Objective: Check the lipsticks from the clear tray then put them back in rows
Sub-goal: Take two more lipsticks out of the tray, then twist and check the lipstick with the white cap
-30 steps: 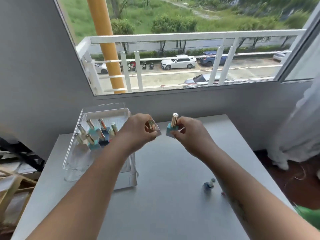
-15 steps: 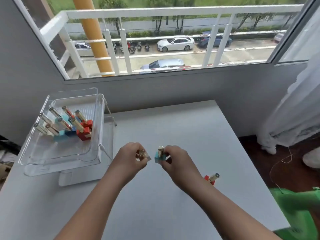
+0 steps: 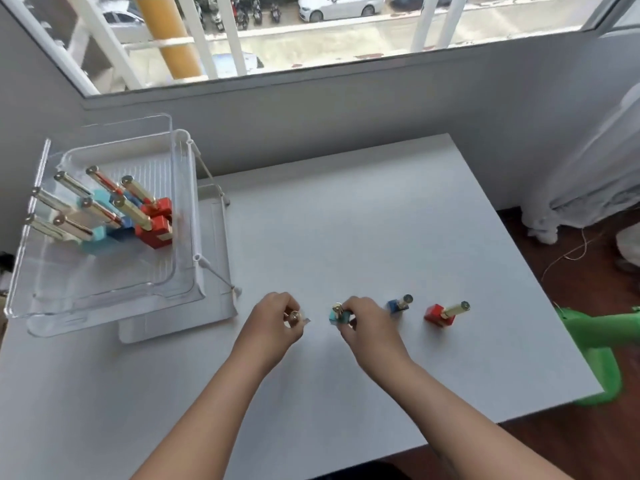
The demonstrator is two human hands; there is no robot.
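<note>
My left hand (image 3: 273, 322) grips a gold-capped lipstick with a pale clear base (image 3: 295, 318) low over the white table. My right hand (image 3: 363, 323) grips a teal-based lipstick (image 3: 337, 314) that stands at table level. To its right a blue-based lipstick (image 3: 398, 304) and a red-based lipstick (image 3: 443, 312) stand on the table. The clear tray (image 3: 187, 216) sits at the left and holds several gold-capped lipsticks (image 3: 138, 216) in rows, with teal, blue and red bases.
The white table (image 3: 346, 220) meets a grey wall under a window. A clear lid (image 3: 214, 306) lies under the tray. A green plastic stool (image 3: 602, 344) stands off the table's right edge, and a white curtain (image 3: 595, 168) hangs beyond it.
Both hands have dropped from chest height to the table with their lipsticks. The view has tilted down, so the blue and red lipsticks on the table show fully.
</note>
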